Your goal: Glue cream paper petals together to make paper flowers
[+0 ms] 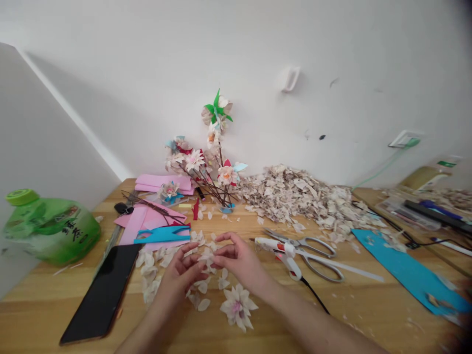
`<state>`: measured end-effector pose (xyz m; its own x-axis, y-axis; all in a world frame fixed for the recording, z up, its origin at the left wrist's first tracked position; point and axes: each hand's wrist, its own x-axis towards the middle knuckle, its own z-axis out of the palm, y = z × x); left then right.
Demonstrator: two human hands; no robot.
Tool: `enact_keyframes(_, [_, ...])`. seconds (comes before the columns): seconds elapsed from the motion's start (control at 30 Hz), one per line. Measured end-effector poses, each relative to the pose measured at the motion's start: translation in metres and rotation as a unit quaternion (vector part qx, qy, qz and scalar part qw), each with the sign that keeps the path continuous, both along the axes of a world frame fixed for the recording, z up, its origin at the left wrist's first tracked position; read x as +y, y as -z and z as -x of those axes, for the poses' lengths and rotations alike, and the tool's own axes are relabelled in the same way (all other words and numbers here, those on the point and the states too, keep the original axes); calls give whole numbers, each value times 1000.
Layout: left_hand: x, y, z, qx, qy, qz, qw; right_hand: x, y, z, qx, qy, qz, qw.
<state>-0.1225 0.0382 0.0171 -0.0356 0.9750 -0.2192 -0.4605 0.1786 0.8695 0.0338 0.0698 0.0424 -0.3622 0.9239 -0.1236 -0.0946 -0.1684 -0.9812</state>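
My left hand (183, 273) and my right hand (238, 258) meet above the wooden table, fingers curled. A pale, thin petal (207, 257) sits between their fingertips, pinched from both sides; its edges are partly hidden. Loose whitish petals (149, 275) lie around and under my hands. Just in front of my right forearm is a finished-looking paper-like flower (238, 307) with pointed cream petals and a pinkish centre. To the right of my right hand, a white glue gun (276, 247) rests against grey-handled scissors (320, 255).
A dark phone (105, 290) and a green bottle (55, 226) stand at left. Pink sheets (138, 223), a blue strip (162, 235) and flowers on stems (195, 160) occupy the back. A heap of pale scraps (302, 196) lines the wall; a blue sheet (409, 270) lies right.
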Motion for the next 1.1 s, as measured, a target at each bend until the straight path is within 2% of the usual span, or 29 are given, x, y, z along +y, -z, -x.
enact_keyframes(0.27, [-1, -5, 0, 2, -30, 10, 999, -1, 5, -8, -1, -21, 30, 999])
enact_keyframes(0.43, [-3, -11, -3, 8, -24, 5, 1000, -1, 3, -10, -9, -24, 33, 999])
enact_keyframes(0.6, [-2, -10, -8, 23, -17, 10, 1000, -1, 6, -8, -23, -29, 34, 999])
enact_keyframes(0.73, [1, -8, -4, 18, -50, 8, 999, -1, 4, -9, -46, -35, 11, 998])
enact_keyframes(0.9, [8, -13, 15, 8, -139, -12, 990, 2, -5, -22, -138, -9, -69, 988])
enact_keyframes(1.0, [11, -16, 26, 3, -177, -18, 984, 7, -9, -32, -227, -1, -116, 967])
enact_keyframes(1.1, [13, -17, 32, 0, -190, -17, 982, 10, -11, -36, -303, -24, -145, 942])
